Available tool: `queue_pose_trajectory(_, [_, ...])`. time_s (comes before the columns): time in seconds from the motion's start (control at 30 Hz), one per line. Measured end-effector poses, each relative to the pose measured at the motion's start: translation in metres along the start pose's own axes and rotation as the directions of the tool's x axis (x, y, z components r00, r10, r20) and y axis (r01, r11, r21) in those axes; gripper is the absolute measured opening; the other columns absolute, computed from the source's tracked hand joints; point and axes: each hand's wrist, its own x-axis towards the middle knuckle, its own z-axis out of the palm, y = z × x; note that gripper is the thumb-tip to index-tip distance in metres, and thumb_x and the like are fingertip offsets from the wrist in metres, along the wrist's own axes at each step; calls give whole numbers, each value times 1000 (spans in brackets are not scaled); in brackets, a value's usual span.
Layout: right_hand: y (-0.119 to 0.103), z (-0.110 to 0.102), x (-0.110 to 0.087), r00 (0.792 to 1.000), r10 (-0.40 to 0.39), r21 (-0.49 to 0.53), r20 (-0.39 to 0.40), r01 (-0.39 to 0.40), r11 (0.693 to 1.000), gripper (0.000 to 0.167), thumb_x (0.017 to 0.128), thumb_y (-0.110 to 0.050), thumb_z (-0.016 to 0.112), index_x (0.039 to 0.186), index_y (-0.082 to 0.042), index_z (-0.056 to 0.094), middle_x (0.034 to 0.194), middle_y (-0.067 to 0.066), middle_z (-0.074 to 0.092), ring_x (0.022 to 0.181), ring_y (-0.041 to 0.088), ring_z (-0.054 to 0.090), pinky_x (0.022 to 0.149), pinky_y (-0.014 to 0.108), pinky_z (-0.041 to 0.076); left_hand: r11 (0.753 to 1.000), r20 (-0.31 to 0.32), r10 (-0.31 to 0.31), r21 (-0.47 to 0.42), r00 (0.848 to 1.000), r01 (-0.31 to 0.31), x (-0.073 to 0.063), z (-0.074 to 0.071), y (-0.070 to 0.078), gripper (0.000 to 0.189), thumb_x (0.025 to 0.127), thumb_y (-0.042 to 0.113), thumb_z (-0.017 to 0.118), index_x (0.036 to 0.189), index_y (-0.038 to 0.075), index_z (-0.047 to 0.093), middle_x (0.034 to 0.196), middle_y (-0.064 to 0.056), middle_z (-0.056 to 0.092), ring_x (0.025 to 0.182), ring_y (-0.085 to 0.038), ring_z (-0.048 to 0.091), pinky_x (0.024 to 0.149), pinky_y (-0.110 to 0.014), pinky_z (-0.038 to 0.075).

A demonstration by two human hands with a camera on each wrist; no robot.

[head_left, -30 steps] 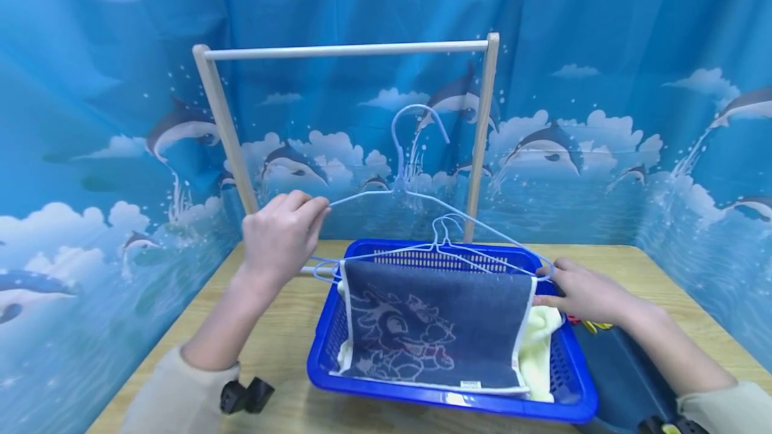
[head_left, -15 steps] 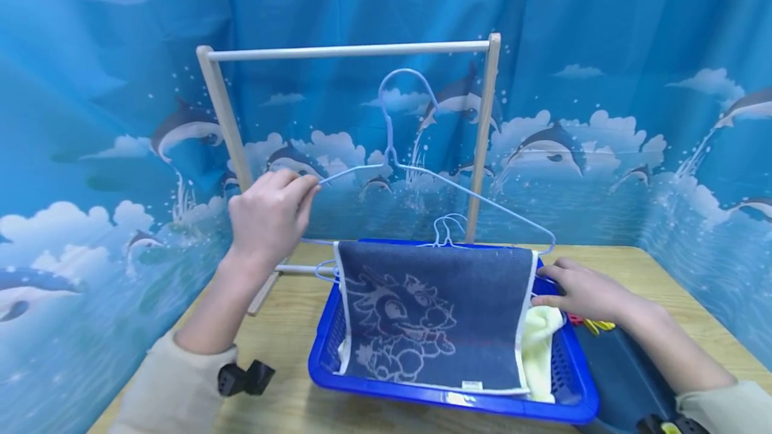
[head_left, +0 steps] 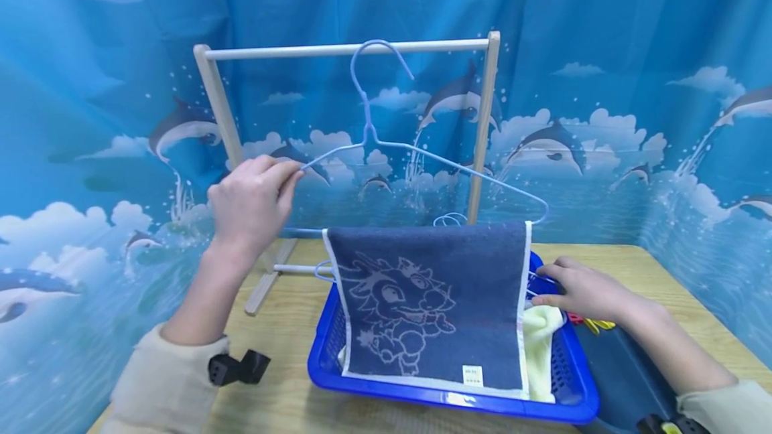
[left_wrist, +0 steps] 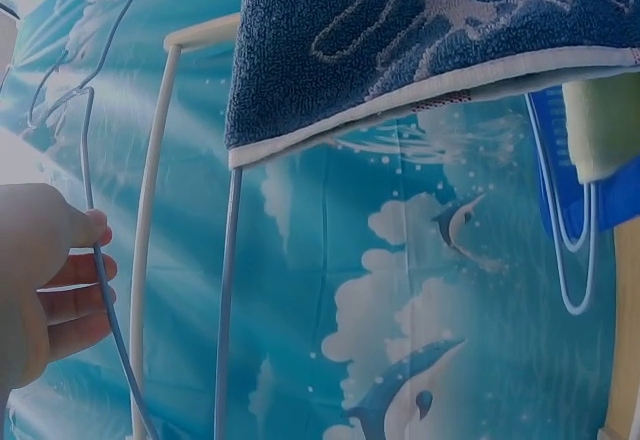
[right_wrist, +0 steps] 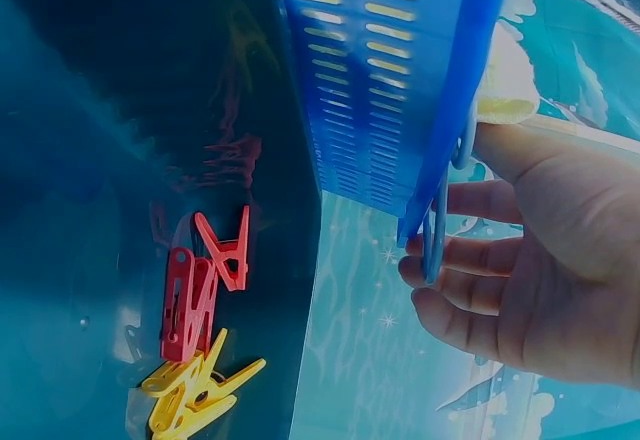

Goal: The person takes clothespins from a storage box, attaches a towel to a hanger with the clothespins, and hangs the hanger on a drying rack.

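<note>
The towel [head_left: 434, 313] hung over the lower bar of a wire hanger [head_left: 367, 119], above the basket [head_left: 543, 410] near the front edge of the desk [head_left: 283, 367]. The left hand [head_left: 250, 199] pinched one sloping side of that hanger; with such one-sided support, the free end could have dipped and let the towel slide along the bar. The hem, level with the basket's front edge, might have snagged there. The right hand [head_left: 585, 290] lay at the basket's right edge against the looped ends of other hangers [right_wrist: 431, 250]; whether it gripped them I could not tell, and slack there might have let them tangle or ride up.

From the head, the hook overlapped the rail [head_left: 289, 51]; the left wrist view showed the two apart. Only the right wrist view showed the red pegs [right_wrist: 190, 305] and yellow pegs [right_wrist: 195, 400] properly, lying in the dark box [head_left: 627, 374] toward the desk's right edge. The towel's white label [head_left: 473, 376] appeared only from the head.
</note>
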Motion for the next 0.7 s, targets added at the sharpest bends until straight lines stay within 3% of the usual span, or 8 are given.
queue_pose_trajectory(0.37, [0, 0, 1, 1000, -5, 8, 4, 5, 1000, 75, 78, -57, 63, 117, 7, 57, 106, 23, 55, 90, 34, 57, 73, 50, 49, 995, 41, -100, 7, 994, 100, -6, -4, -19, 14, 87, 13, 66, 92, 1, 72, 80, -16, 67, 68, -31, 61, 42, -36, 39])
queue_pose_trajectory(0.5, [0, 0, 0, 1000, 0, 9, 7, 0, 1000, 75, 78, -57, 63, 117, 7, 57, 106, 23, 55, 90, 35, 57, 73, 50, 49, 997, 60, -81, 2, 995, 82, -4, 1, -16, 14, 87, 14, 66, 93, 3, 72, 81, -15, 67, 67, -31, 60, 41, -36, 39])
queue_pose_trajectory(0.7, [-1, 0, 1, 1000, -4, 13, 7, 4, 1000, 75, 78, -57, 63, 118, 6, 57, 106, 22, 55, 91, 34, 58, 74, 50, 49, 1000, 22, -25, -9, 999, 26, -1, 16, -5, 13, 85, 16, 68, 90, 5, 72, 83, -12, 68, 70, -30, 62, 38, -36, 39])
